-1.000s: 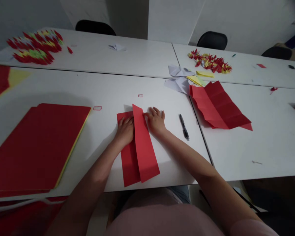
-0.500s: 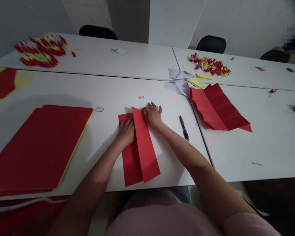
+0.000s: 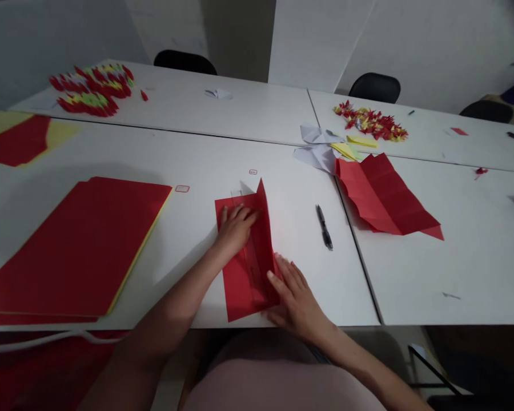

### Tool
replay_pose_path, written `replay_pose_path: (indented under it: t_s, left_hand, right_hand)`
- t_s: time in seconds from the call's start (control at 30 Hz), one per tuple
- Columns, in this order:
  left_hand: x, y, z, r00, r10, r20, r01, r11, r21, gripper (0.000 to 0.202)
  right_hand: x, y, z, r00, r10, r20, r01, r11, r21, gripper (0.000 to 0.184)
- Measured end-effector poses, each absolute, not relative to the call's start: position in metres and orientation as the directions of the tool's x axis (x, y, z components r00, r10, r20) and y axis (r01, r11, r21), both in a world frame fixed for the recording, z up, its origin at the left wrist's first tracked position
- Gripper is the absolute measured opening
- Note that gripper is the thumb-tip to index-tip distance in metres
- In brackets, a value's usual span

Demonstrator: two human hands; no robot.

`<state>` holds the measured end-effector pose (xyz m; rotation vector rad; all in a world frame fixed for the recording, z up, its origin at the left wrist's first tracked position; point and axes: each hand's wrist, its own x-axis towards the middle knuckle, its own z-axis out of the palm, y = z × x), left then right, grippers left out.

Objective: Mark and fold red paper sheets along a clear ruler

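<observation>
A red paper sheet (image 3: 240,288) lies on the white table (image 3: 300,285), folded lengthwise into a narrow tilted strip with a pointed upper corner. My left hand (image 3: 235,229) presses flat on its middle, fingers spread. My right hand (image 3: 295,303) sits at the sheet's lower right edge, its fingertips against the paper. What the thumb does there is hidden. To the right of the sheet lies a black pen (image 3: 324,226), touching neither hand.
On the left stands a stack of red sheets (image 3: 77,245) with yellow beneath. A creased red sheet (image 3: 381,197) lies on the right, beside white paper scraps (image 3: 319,149). Piles of small folded paper cranes (image 3: 370,121) sit on the far tables.
My right hand has moved from the sheet's upper edge down to its lower right edge. The red paper now forms a narrower fold, and the view has shifted slightly.
</observation>
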<state>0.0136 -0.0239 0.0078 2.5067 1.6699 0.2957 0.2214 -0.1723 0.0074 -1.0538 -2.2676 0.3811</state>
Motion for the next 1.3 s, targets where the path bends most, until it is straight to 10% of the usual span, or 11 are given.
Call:
replay_pose_path:
  t_s: [0.2,0.4,1.3]
  left_hand:
    - [0.014,-0.018,0.003,0.422,0.899,0.115,0.850,-0.437,0.295,0.046]
    - [-0.011,-0.012,0.004,0.367,0.921,0.131,0.863,-0.389,0.322,0.050]
    - [0.010,-0.020,0.015,0.148,0.987,0.064,0.969,-0.158,0.192,0.056]
  right_hand:
    - [0.235,-0.164,-0.009,0.014,0.969,0.246,0.603,0.188,-0.775,0.027]
    - [0.242,-0.148,-0.002,0.314,0.949,-0.024,0.316,-0.129,-0.940,0.045]
    - [0.244,-0.117,0.000,0.409,0.908,-0.095,0.220,-0.199,-0.955,0.045]
